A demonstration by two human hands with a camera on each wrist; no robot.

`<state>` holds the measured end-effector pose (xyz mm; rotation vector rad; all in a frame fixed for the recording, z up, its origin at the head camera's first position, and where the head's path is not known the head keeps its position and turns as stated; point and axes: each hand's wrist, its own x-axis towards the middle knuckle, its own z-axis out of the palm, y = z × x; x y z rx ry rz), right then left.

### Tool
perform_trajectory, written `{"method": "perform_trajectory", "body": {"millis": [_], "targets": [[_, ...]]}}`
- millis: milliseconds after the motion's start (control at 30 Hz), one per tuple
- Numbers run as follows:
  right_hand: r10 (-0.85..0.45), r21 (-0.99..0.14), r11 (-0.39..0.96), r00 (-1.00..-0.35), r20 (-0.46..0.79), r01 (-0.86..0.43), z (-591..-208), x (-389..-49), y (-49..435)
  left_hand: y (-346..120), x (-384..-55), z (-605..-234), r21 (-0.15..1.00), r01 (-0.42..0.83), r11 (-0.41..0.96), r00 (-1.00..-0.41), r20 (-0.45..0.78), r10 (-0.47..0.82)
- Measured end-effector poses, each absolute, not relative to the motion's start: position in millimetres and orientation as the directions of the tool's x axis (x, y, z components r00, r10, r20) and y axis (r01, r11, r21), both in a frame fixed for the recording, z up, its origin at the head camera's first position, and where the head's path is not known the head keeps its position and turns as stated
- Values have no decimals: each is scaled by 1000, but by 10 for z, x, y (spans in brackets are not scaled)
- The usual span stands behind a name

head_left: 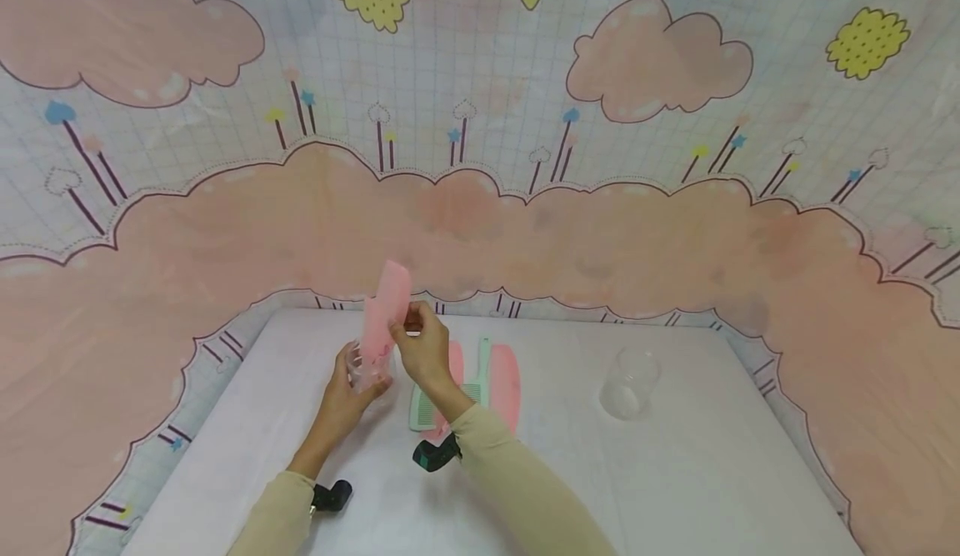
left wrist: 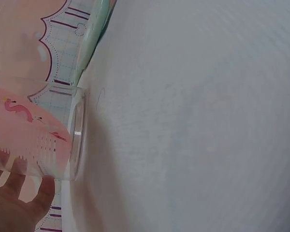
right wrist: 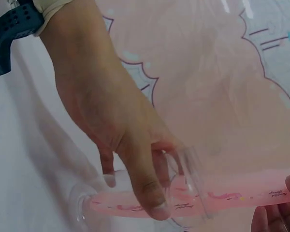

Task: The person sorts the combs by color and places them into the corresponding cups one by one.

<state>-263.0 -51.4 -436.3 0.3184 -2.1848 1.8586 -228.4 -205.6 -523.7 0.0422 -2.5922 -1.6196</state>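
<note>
My left hand (head_left: 352,398) grips a clear cup (left wrist: 77,140), tilted above the table, with its fingers and thumb around the sides. A pink comb (head_left: 392,298) printed with flamingos stands partly inside the cup, its lower part showing through the wall. In the head view its outline has a step, so I cannot tell whether a second pink comb lies behind it. My right hand (head_left: 426,348) pinches the comb above the rim. In the right wrist view, the left hand (right wrist: 130,125) is around the cup, and right-hand fingertips (right wrist: 275,217) hold the comb at the right edge.
Beneath and beside the right forearm lie a green comb with a handle (head_left: 484,364), a rounded pink comb (head_left: 507,381) and other green and pink combs, partly hidden. Another clear cup (head_left: 628,389) is at the right of the white table (head_left: 697,473). A patterned cloth hangs behind.
</note>
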Motion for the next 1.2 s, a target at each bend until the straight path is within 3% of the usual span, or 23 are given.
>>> {"method": "perform_trajectory", "body": {"millis": [1200], "targets": [[-102,-899,353,-966,238,-259,-4656,-2661,-625,-2041,-2251,-5231,894,37,447,-994,77,-72]]}}
